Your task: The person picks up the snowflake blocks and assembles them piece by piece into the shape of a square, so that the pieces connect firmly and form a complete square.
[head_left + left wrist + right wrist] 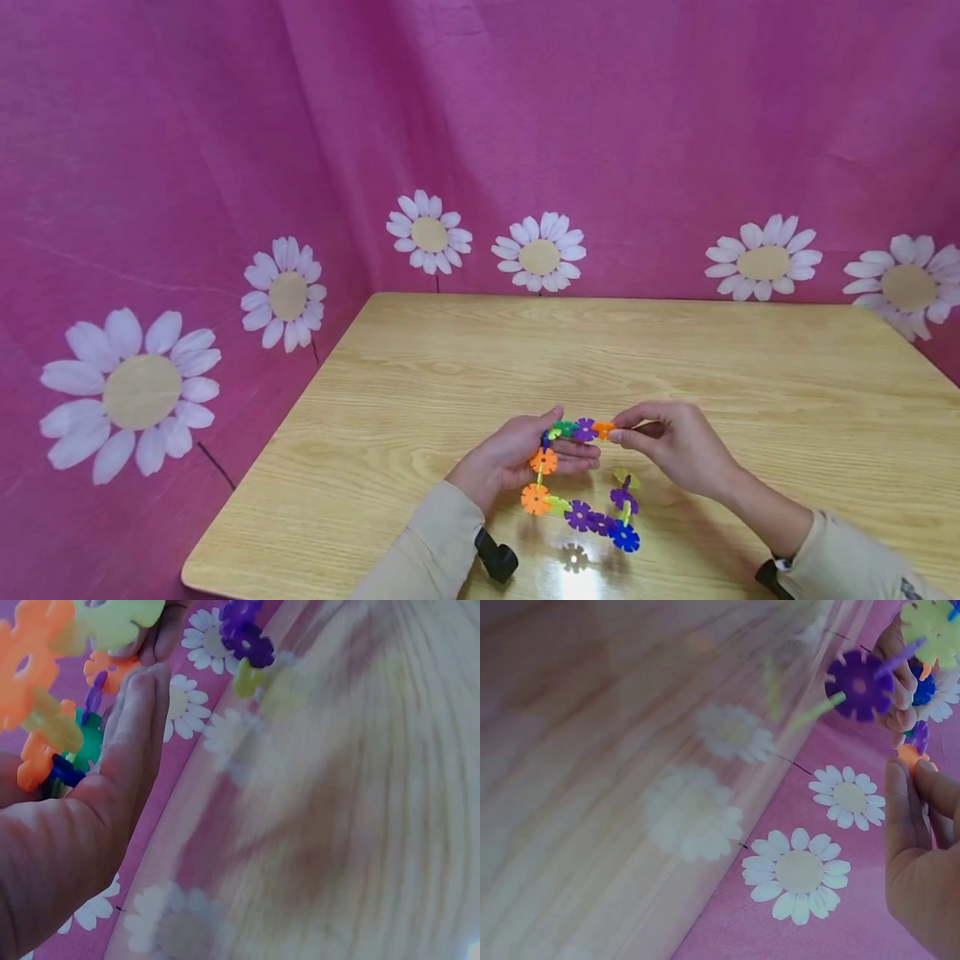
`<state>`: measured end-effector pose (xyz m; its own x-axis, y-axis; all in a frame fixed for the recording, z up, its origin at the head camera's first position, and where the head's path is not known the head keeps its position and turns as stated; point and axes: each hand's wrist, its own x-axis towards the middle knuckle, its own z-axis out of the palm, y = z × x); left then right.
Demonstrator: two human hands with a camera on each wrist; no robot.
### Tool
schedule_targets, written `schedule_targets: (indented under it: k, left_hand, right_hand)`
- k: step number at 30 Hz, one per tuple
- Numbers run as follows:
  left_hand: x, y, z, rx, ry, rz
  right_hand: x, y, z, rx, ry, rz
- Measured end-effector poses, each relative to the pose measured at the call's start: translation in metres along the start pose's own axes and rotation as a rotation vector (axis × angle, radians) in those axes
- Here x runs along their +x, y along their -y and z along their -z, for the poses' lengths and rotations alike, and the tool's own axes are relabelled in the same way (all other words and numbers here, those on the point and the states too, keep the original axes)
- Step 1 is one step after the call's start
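Observation:
A chain of notched plastic flower discs, orange, yellow, green, purple and blue, hangs above the table in an open loop. My left hand (517,450) lies palm up with straight fingers under its upper left part, near a green disc (566,429). At one end, my right hand (678,442) pinches an orange disc (603,430) between thumb and fingertips. The other end, with a yellow disc (627,477), hangs free below the right hand. A purple disc (859,686) of the chain shows large in the right wrist view.
The light wooden table (360,467) is glossy and mirrors the discs. A pink curtain (570,108) with white printed daisies stands behind it and on the left. A black strap end (496,557) sticks out by the left sleeve.

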<state>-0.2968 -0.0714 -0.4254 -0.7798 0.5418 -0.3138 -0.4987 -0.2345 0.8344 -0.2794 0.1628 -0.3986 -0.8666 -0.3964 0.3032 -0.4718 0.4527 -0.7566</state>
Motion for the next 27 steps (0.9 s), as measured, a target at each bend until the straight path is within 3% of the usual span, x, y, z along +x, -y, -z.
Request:
schedule_targets:
  k: [7,14,19,24,27]
  left_hand:
    - [0.002,0.000,-0.004,-0.006,0.018,-0.014]
    - [-0.001,0.001,-0.005,-0.020,0.036,-0.018]
    - [-0.002,-0.001,-0.003,-0.055,-0.001,-0.057]
    - [0.002,-0.005,-0.009,-0.089,0.010,-0.073]
    - [0.005,-0.006,-0.014,-0.096,0.033,-0.066]
  right_hand:
    - [0.000,0.003,0.006,-0.027,-0.026,-0.035]
    - [-0.005,-0.002,0.023,0.026,0.097,-0.072]
    - [-0.012,-0.013,0.036,0.058,0.175,-0.310]
    - [-0.016,-0.023,0.036,0.340,0.303,-0.597]
    - [-0.017,-0.026,0.032,0.463,0.335,-0.684]
